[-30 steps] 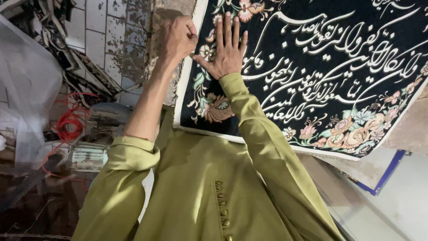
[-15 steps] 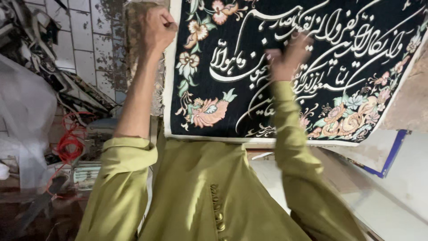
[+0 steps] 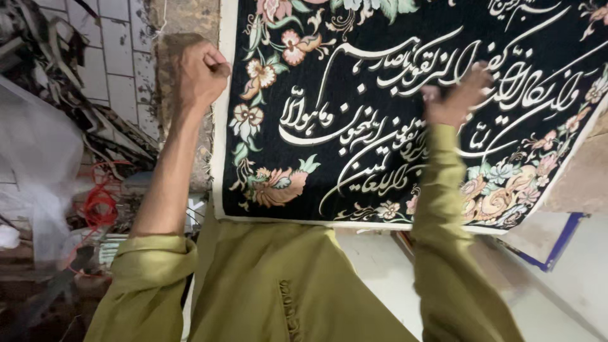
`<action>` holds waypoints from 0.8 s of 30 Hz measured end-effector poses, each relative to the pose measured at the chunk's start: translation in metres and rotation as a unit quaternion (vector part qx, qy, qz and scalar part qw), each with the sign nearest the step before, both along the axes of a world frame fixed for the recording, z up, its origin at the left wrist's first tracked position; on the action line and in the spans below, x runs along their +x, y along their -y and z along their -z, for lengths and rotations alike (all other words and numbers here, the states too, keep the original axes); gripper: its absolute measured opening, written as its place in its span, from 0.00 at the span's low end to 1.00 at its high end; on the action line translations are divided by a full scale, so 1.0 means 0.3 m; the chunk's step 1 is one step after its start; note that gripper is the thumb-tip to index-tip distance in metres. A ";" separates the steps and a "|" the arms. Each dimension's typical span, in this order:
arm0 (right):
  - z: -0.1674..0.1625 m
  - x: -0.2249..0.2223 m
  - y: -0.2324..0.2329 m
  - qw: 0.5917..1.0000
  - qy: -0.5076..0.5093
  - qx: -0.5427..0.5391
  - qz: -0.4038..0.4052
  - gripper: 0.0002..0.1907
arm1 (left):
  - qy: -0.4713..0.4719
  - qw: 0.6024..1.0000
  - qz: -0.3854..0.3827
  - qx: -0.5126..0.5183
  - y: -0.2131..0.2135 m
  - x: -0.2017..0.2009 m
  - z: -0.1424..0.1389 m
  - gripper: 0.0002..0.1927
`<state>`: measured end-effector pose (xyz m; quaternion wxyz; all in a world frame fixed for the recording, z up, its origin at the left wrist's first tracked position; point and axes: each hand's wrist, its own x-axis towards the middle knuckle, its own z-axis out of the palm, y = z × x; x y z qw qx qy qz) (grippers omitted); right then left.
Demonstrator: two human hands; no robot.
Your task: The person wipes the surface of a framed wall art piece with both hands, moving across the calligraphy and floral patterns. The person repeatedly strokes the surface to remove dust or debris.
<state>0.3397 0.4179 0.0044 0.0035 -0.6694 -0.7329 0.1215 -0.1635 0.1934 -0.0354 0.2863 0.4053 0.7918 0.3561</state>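
Head view: my left hand point(image 3: 201, 73) fisted on the black tapestry point(image 3: 392, 120) edge; right hand point(image 3: 457, 96) blurred on its middle, grip unclear. Lower border hangs loose.

A black woven rug point(image 3: 380, 107) with white script, a floral border and a cream edge lay flat against a rough, worn surface point(image 3: 180, 25), which showed bare just left of the rug's edge. Beside that stood a white tiled wall point(image 3: 117, 57). The left hand point(image 3: 201, 73) was closed on the rug's left edge. The right hand point(image 3: 457, 98), blurred, rested on the rug's dark field.
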 end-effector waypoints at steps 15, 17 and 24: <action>-0.131 -1.179 0.427 0.903 0.123 -0.111 -0.396 0.80 | -0.047 0.996 -0.011 0.074 -0.042 0.049 -0.086 0.05; -0.100 -1.225 0.445 0.900 0.084 -0.095 -0.417 0.77 | -0.012 0.998 -0.028 0.061 -0.053 0.052 -0.108 0.05; -0.007 -1.173 0.411 0.896 -0.097 -0.044 -0.431 0.75 | -0.015 0.994 -0.025 0.109 -0.072 0.040 -0.158 0.06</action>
